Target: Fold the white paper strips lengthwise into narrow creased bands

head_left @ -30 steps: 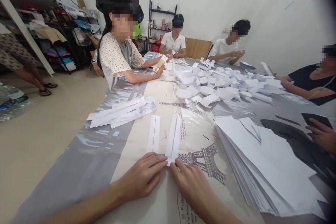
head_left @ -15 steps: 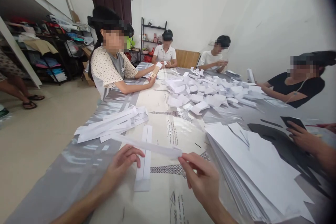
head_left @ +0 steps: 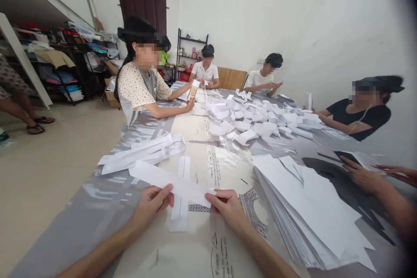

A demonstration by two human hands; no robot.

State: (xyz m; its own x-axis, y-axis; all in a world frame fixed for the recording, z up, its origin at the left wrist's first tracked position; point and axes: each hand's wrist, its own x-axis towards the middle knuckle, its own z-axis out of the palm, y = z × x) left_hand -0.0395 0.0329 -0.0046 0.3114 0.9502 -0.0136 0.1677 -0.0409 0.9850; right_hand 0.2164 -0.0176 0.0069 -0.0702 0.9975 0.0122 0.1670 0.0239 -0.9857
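A long white folded paper strip [head_left: 169, 181] is lifted just above the table and runs from upper left to lower right. My left hand [head_left: 153, 204] pinches its near edge about the middle. My right hand [head_left: 228, 208] pinches its right end between thumb and fingers. Under the strip a second folded paper strip [head_left: 181, 191] lies flat on the tablecloth [head_left: 211, 247], pointing away from me.
A thick stack of white sheets [head_left: 309, 213] lies at my right, a pile of folded strips [head_left: 143, 152] at my left, a heap of small folded papers [head_left: 257, 119] further up. Several people sit round the table; another person's hand [head_left: 361, 176] rests by a dark card at the right.
One strip was lifted off the table and turned crosswise. My right hand carried it up, my left hand came back and now grips it too. The other strip stayed flat.
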